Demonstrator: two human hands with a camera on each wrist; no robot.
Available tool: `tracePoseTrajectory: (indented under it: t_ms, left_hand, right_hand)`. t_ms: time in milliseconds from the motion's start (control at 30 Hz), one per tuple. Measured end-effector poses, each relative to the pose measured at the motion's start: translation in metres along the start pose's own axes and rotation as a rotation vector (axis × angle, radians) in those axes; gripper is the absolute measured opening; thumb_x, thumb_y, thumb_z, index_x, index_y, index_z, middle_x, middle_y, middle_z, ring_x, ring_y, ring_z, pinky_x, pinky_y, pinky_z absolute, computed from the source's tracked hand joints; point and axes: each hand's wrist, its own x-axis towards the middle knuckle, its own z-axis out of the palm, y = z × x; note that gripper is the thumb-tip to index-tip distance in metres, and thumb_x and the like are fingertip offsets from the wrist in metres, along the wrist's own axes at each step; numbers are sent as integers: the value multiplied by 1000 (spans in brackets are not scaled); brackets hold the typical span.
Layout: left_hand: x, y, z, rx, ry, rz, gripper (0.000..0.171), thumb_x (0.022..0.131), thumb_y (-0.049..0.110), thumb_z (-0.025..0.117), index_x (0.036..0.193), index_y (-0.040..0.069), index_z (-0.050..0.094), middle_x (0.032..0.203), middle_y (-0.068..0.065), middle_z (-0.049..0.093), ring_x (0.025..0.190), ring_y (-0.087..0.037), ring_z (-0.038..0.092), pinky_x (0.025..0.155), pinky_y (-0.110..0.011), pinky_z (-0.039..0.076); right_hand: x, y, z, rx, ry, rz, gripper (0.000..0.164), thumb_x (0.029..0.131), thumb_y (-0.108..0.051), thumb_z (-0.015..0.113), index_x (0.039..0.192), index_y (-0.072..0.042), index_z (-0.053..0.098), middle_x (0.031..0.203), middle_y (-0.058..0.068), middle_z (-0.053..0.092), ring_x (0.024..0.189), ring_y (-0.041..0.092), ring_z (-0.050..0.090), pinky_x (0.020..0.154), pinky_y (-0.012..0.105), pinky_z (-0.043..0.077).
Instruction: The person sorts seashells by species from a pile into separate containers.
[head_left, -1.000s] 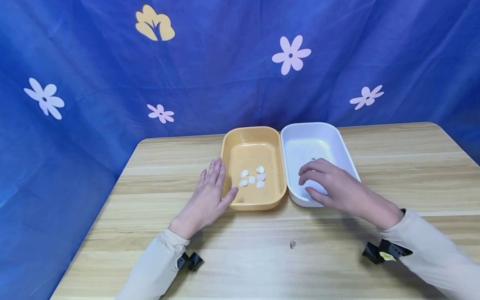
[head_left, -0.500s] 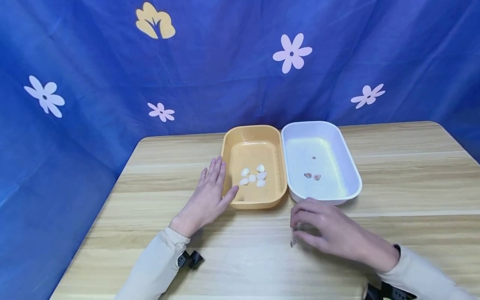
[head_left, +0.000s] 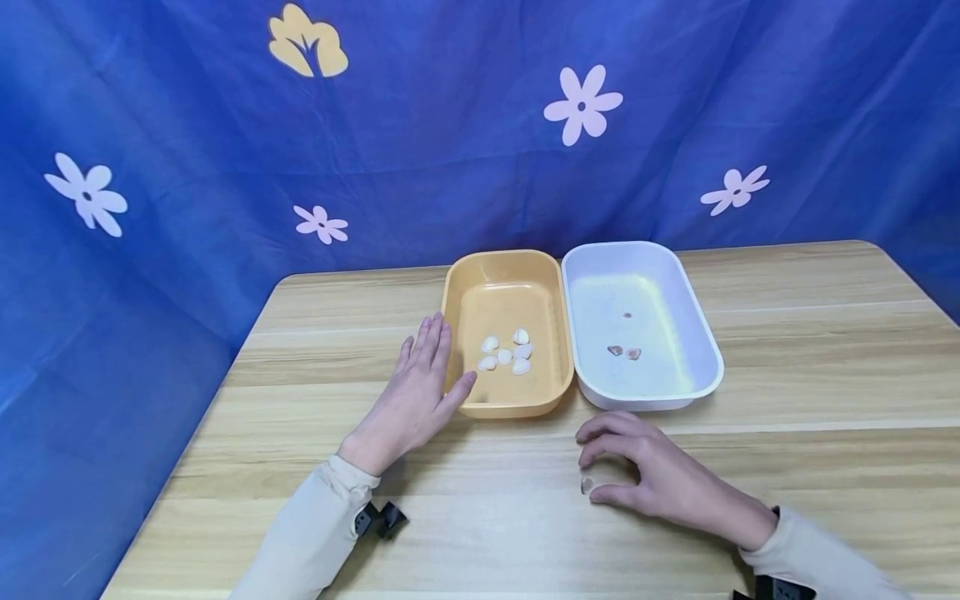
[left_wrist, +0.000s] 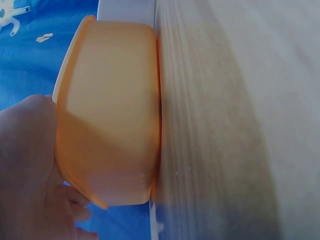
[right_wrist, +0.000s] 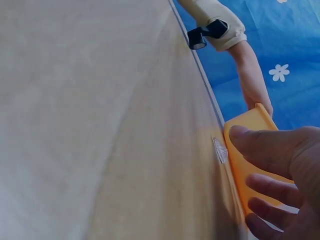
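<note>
My left hand rests with straight fingers on the left rim of a yellow-orange tray. Several pale shells lie inside that tray. On the table in front of the trays lies a small ribbed shell. Close above it is my right hand, thumb and fingers apart on either side; nothing shows in its grasp. A white tray touches the orange one on the right. It holds two brownish shells and a smaller brown piece. In the left wrist view, the shells are hidden behind the orange tray's side.
The wood-grain table reaches back to a blue cloth printed with flowers. Black wrist cameras, one of them the left wrist camera, are strapped over pale sleeves. Both trays stand near the table's far edge.
My right hand has come out from over the white tray, toward me, down to the shell on the table. The brownish shells in that tray now show. My left hand stays put.
</note>
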Motion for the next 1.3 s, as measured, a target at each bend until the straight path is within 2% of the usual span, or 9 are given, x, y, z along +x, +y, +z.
tracePoseTrajectory:
  t_ms: [133,467,633,933,1300]
  left_hand:
    - [0,0,0,-5,-1,-2,80,102,54,28,150,-8,11,159,-23,0,147,-32,-3,118,-52,5]
    - [-1,0,0,-10,-8,-9,81,101,55,27,151,-7,11,159,-21,-2,147,-31,-4,119,-51,3]
    - [0,0,0,-7,-8,-8,80,101,54,28,151,-7,11,159,-21,-2,147,-32,-3,118,-53,4]
    - [0,0,-1,-2,-7,-7,80,102,52,29,150,-8,11,159,-23,0,147,-34,-1,118,-54,5]
    - [1,0,-1,-2,-15,-19,78,102,51,29,151,-7,11,159,-21,0,147,-35,0,118,-53,5]
  right_hand:
    - [-1,4,3,-8,11,3,28,71,-24,84,95,-25,70,117,-6,61,115,18,53,98,39,43]
    - [-4,6,5,-53,-24,-21,23,75,-21,81,96,-26,71,122,-3,59,120,24,49,100,40,39]
    - [-3,8,7,-47,-24,-10,18,77,-23,80,90,-29,69,124,-2,58,122,24,47,103,36,36]
    - [-1,6,10,-1,-39,12,19,78,-21,79,82,-33,64,124,-4,56,122,22,44,100,40,35]
    - [-2,8,13,97,-20,1,22,78,-27,80,77,-36,60,123,-7,57,122,21,41,106,24,26]
